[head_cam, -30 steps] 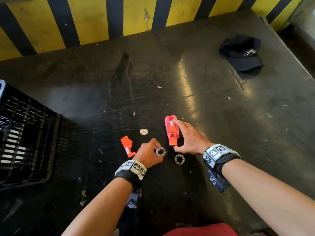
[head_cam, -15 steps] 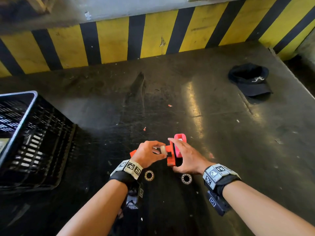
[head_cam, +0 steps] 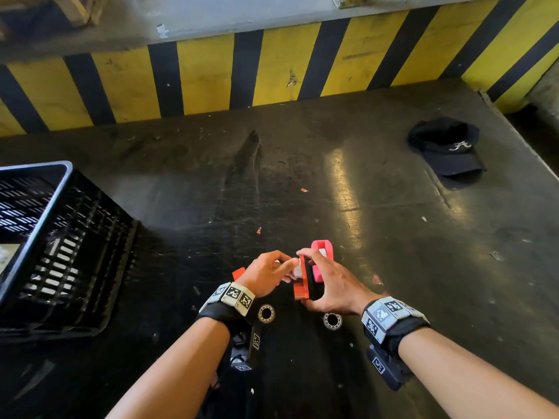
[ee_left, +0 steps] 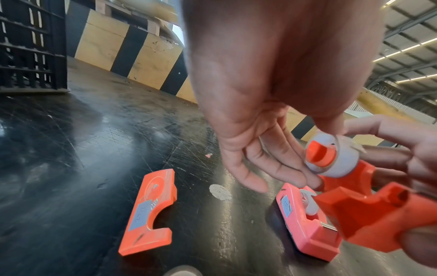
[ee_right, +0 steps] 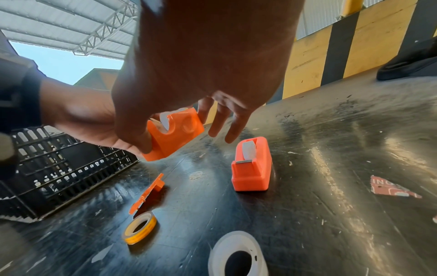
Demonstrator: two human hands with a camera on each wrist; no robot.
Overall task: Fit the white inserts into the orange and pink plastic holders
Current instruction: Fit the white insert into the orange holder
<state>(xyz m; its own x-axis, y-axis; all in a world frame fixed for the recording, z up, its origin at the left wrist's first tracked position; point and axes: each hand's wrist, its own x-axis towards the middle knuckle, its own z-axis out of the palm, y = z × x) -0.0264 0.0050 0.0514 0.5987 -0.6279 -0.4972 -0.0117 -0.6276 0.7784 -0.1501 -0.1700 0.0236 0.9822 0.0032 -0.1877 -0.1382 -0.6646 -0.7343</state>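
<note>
My right hand grips an orange holder half by its ends, between thumb and index finger, lifted off the table. My left hand pinches a white insert that sits over the holder's orange spindle. In the right wrist view the same orange holder shows the white insert in its slot. Just behind stands a pink holder, with a white insert inside. An orange cover half lies flat left of my left hand.
Two loose tape rolls lie near my wrists, one yellowish and one white. A black crate stands at the left, a black cap at the far right. The yellow-black wall closes the dark table's far edge.
My left hand left the roll on the table and brought a white insert up to the orange holder. My right hand lifted that holder away from the pink one.
</note>
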